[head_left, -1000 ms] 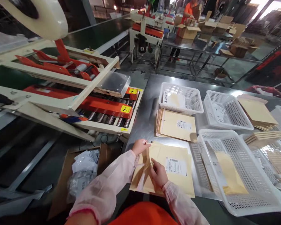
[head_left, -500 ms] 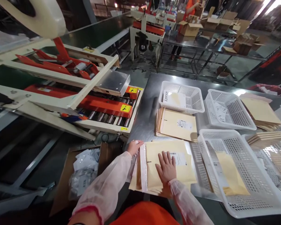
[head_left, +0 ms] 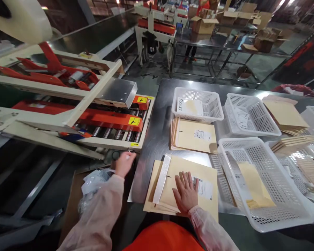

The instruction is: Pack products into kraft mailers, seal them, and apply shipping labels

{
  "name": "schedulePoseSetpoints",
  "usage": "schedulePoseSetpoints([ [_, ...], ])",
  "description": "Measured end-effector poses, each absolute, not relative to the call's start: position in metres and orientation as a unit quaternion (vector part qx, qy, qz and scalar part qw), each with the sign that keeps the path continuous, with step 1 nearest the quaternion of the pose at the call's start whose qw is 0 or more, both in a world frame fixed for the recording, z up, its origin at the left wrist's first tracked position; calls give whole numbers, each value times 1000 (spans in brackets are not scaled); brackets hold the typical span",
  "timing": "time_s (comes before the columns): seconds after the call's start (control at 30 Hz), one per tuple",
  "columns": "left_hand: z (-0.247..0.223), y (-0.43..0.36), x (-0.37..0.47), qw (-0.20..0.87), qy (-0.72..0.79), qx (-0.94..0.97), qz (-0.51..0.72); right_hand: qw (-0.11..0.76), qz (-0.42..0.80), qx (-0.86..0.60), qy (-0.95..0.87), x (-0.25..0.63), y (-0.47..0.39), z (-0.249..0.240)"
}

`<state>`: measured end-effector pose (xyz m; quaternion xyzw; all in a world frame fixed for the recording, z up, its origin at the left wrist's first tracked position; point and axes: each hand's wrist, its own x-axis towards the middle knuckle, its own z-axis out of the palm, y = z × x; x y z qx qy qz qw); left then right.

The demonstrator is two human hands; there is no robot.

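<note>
While the right hand (head_left: 186,195) lies flat on the topmost padded envelope (head_left: 170,190), its fingers are spread and straight, gripping nothing; the palm-down pose looks meant to keep the envelope from sliding on those beneath. The envelope is directly under these fingers, which reach up to the edge of its shipping label (head_left: 208,190) and partly cover it. Its pale flap (head_left: 162,179) runs along the side toward the left hand (head_left: 125,164), untouched, and the lower envelopes (head_left: 152,183) stick out past it, slightly fanned.

The left hand is raised off the envelopes, beyond the edge of the table (head_left: 151,139) and above an open cardboard box (head_left: 74,195) of crumpled pale scraps (head_left: 95,179). Its fingers are bent in toward the thumb, but blur hides how far they are closed and whether they pinch anything. The box probably sits there so that waste can be dropped in without leaning.

Just beyond the envelopes under the palm lies a second envelope pile (head_left: 185,139), label upward, perhaps so that the print stays readable. Beside both, the large white basket (head_left: 240,140) holds a yellow envelope (head_left: 253,184), within fairly easy reach of the right hand.
</note>
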<state>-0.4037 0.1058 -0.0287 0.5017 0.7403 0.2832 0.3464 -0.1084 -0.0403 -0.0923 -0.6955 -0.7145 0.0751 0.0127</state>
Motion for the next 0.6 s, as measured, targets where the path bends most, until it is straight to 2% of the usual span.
schedulePoseSetpoints([
  [0.13, -63, 64, -309, 398, 643, 627, 188, 3, 86, -691, -718, -113, -34, -102],
  [0.23, -82, 71, -254, 297, 575, 757, 88, -4, 86, -686, -723, -114, -33, -108],
  [0.33, -86, 113, -217, 239, 565, 788, 41, -8, 91, -682, -726, -113, -35, -110],
  [0.47, -90, 142, -195, 251, 552, 794, 45, -18, 105, -687, -718, -115, -34, -107],
  [0.6, -103, 71, -232, 292, 512, 807, 31, -4, 126, -715, -688, -121, -32, -105],
])
